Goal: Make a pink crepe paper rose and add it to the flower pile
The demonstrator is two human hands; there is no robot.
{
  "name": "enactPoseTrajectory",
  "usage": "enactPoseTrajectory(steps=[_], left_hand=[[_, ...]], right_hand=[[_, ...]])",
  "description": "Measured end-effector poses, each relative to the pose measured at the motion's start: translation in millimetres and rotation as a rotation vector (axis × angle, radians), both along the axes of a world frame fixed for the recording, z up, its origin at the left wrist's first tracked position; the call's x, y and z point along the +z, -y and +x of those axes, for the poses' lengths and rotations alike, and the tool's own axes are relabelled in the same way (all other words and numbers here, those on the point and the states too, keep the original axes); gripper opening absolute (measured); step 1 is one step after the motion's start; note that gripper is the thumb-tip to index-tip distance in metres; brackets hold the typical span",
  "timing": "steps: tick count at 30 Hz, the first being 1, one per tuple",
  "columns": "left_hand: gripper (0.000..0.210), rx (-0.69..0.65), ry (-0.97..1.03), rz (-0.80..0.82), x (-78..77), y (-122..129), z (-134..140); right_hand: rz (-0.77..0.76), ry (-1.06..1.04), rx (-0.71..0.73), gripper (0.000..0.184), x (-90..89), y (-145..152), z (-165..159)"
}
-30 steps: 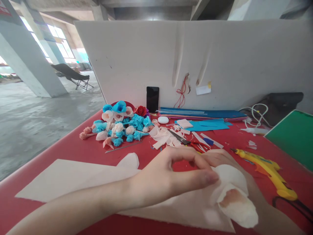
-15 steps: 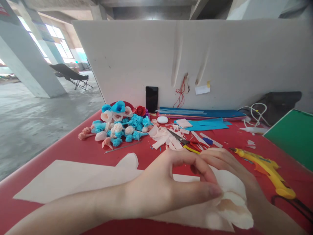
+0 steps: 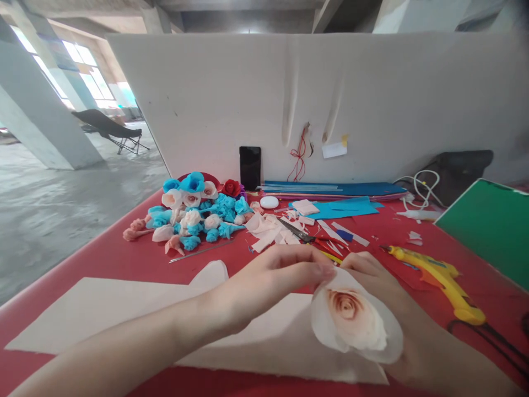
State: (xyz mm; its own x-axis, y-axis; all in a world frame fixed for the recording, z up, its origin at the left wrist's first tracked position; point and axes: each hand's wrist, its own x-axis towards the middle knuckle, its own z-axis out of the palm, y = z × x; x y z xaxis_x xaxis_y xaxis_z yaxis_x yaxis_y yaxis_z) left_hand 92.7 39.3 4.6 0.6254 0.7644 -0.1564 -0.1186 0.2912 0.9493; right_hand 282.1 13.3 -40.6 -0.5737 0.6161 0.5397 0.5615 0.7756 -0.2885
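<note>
A cream paper rose (image 3: 349, 314) with a peach spiral centre faces up toward me at the lower right. My left hand (image 3: 285, 281) reaches across and pinches its outer petal at the upper left edge between thumb and fingers. Behind the rose, my right hand (image 3: 392, 309) is closed around its underside; most of those fingers are hidden by the petals. Beneath both hands lies a long pale paper sheet (image 3: 115, 309), and a rounded cut paper petal (image 3: 212, 273) rests at its far edge.
Blue, white and pink paper flowers (image 3: 198, 212) are heaped at the back left. Scissors (image 3: 297, 230) lie among paper scraps (image 3: 273, 231). On the right is a yellow glue gun (image 3: 442, 281) beside a green board (image 3: 491, 231). A phone (image 3: 250, 168) leans against the white panel (image 3: 206, 99).
The rose has turned so its spiral centre now faces me. My left hand has moved left and up along the petal edge. The view has shifted slightly right.
</note>
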Motion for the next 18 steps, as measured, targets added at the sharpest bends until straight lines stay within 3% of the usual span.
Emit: enactPoseTrajectory(steps=[5, 9, 12, 18], left_hand=[[0.013, -0.017, 0.020, 0.020, -0.9, -0.9, -2.3], [0.014, -0.007, 0.010, 0.027, -1.0, -1.5, -2.5], [0.012, -0.013, 0.011, 0.025, -2.0, -2.4, -1.5], [0.011, -0.029, -0.010, 0.105, -3.5, -4.7, -2.8]], right_hand=[[0.070, -0.016, 0.062, 0.021, 6.2, 2.4, 0.6], [-0.125, -0.037, 0.097, 0.008, 4.9, 3.4, -0.2], [-0.247, -0.031, 0.124, 0.008, 4.5, 3.4, 0.7], [-0.309, -0.052, 0.138, 0.011, 10.1, 4.3, 1.0]])
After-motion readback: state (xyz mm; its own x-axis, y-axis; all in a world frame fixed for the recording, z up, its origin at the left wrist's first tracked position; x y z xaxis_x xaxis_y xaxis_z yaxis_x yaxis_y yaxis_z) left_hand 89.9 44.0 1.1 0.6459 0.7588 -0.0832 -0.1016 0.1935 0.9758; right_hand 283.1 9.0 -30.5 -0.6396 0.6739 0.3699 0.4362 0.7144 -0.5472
